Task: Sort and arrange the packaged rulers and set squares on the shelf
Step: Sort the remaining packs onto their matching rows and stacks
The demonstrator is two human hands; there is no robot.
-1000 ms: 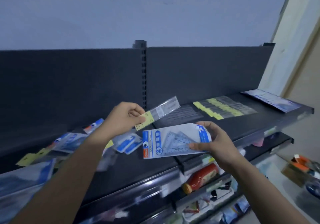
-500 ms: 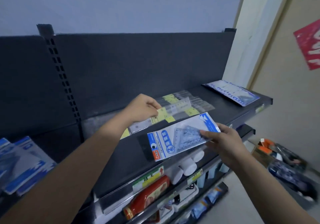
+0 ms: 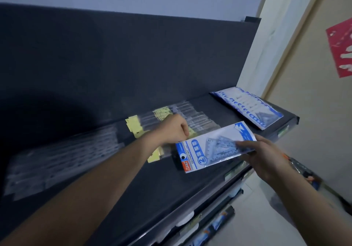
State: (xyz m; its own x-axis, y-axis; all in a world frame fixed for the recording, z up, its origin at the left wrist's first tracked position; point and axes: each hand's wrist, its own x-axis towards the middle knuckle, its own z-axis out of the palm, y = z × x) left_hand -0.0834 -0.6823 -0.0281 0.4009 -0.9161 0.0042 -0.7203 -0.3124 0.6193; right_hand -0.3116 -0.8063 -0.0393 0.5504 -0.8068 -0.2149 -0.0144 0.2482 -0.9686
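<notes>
My right hand (image 3: 264, 158) grips a blue-and-white set square pack (image 3: 211, 148) by its right end, held flat just above the dark shelf (image 3: 144, 184). My left hand (image 3: 174, 129) reaches over a row of clear ruler packs with yellow tags (image 3: 192, 115), its fingers curled down onto a yellow-tagged ruler pack (image 3: 155, 155) that lies under the wrist; the fingertips are hidden. A stack of blue set square packs (image 3: 247, 106) lies at the shelf's far right end. A second spread of clear ruler packs (image 3: 61, 156) covers the shelf at the left.
The shelf's dark back panel (image 3: 133, 59) rises behind the packs. Lower shelves with goods (image 3: 215, 224) sit below the front edge. A beige wall with a red poster (image 3: 341, 47) stands to the right, and a box of items (image 3: 304, 171) sits on the floor.
The view has swung right along the shelf. My left hand carried the yellow-tagged ruler pack over to the row of clear rulers and lowered it. My right hand kept the set square pack.
</notes>
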